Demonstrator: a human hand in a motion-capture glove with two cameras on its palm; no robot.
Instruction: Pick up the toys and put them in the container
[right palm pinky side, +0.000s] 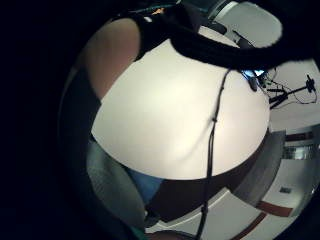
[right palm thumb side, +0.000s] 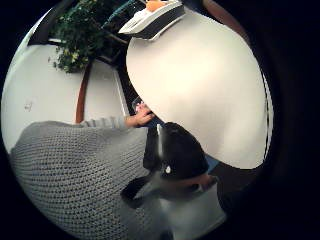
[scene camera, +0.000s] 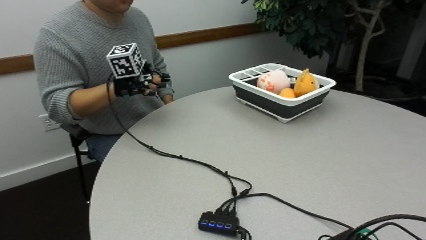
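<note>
A white container with dark walls (scene camera: 266, 103) stands on the far side of the round grey table (scene camera: 313, 165). Inside it lie a white and pink soft toy (scene camera: 273, 80), a yellow-orange toy (scene camera: 305, 83) and a small orange one (scene camera: 287, 93). The thumb side palm view shows the container (right palm thumb side: 150, 21) at the table's far rim with an orange toy (right palm thumb side: 154, 5) in it. My gloved right hand (scene camera: 136, 84) is raised in front of the person's chest, off the table's near edge and well away from the container. Its fingers hang loosely curled and hold nothing.
A black cable (scene camera: 180, 157) runs from the hand across the table to a small hub with blue lights (scene camera: 217, 222) near the front edge. A leafy plant (scene camera: 313, 25) stands behind the container. The bare left hand (right palm thumb side: 141, 118) rests by the table's edge.
</note>
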